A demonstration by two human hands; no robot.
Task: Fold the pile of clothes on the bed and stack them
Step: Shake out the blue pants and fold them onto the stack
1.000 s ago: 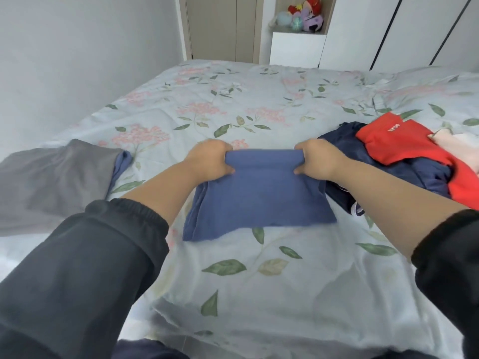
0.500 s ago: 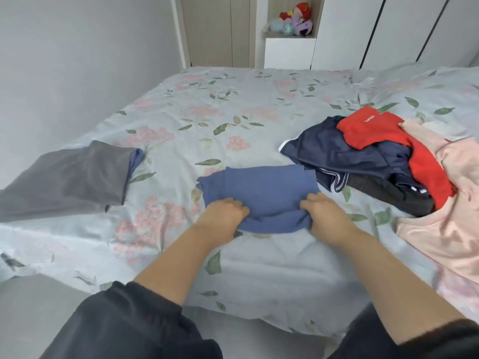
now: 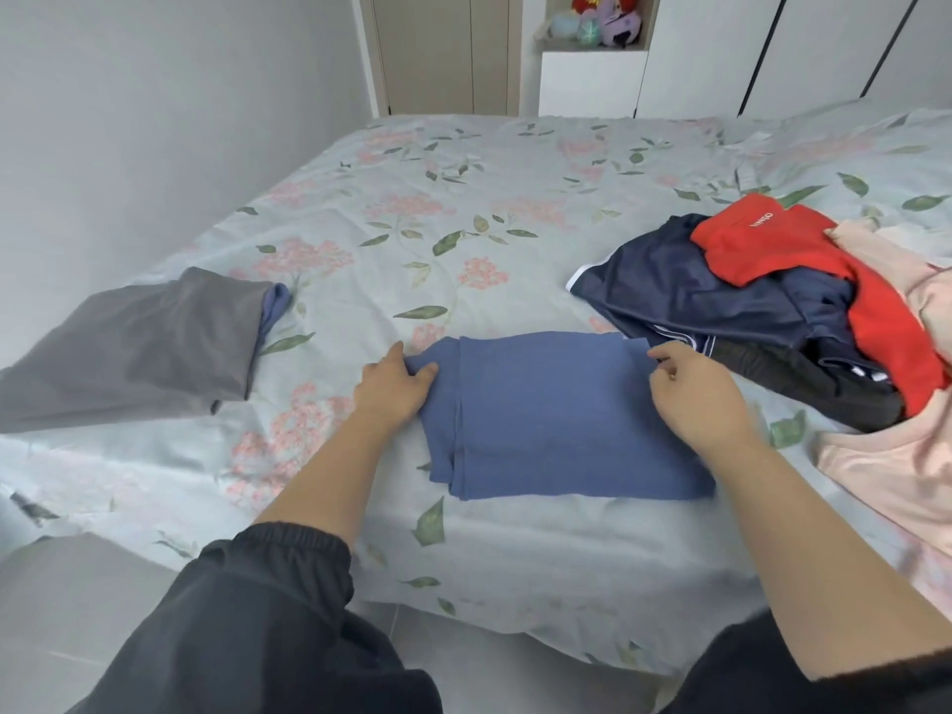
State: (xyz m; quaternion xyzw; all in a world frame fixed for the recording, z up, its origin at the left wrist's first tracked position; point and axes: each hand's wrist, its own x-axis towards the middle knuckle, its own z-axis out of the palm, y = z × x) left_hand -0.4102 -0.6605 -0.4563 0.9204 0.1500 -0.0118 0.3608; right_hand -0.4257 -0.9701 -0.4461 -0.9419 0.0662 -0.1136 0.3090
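The blue garment point(image 3: 556, 414) lies folded into a rectangle near the front edge of the bed point(image 3: 515, 559). The left hand point(image 3: 391, 389) pinches its far left corner, the right hand point(image 3: 690, 399) its far right corner.

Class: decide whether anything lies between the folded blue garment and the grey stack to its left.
Nothing visible does: only floral bedsheet separates the blue garment from the grey stack; the unfolded pile lies opposite.
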